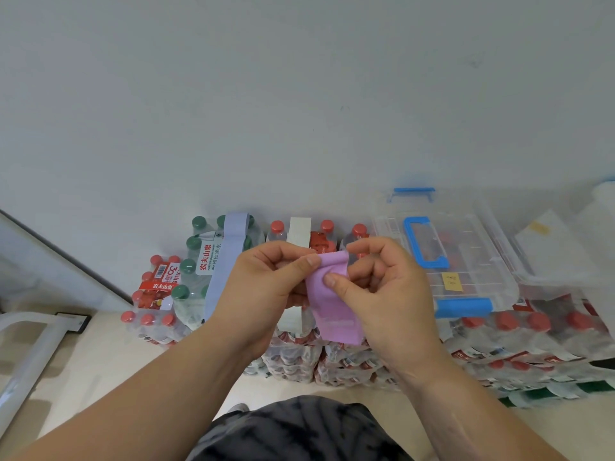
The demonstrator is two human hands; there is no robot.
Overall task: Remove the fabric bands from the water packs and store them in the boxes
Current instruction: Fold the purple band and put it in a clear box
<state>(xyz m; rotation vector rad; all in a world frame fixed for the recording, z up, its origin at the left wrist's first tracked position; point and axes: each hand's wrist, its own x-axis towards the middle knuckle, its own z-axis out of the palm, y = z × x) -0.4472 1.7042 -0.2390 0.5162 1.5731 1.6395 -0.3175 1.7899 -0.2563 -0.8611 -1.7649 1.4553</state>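
Observation:
Both my hands hold a purple fabric band point(329, 304) up in front of the water packs. My left hand point(266, 284) pinches its top left edge between thumb and fingers. My right hand point(379, 284) pinches its right side, thumb pressed on the front. A light blue band point(226, 257) is wrapped around the green-capped water pack point(191, 261). A white band point(298, 235) circles a red-capped pack point(319, 241) behind my hands. A clear storage box point(466, 257) with blue latches and a shut lid sits on packs at the right.
Red-capped water packs point(519, 337) are stacked on the floor along the white wall, from the left corner to the right edge. A second clear box point(565, 247) lies at the far right. A white frame point(30, 354) stands at the left. My dark shorts show at the bottom.

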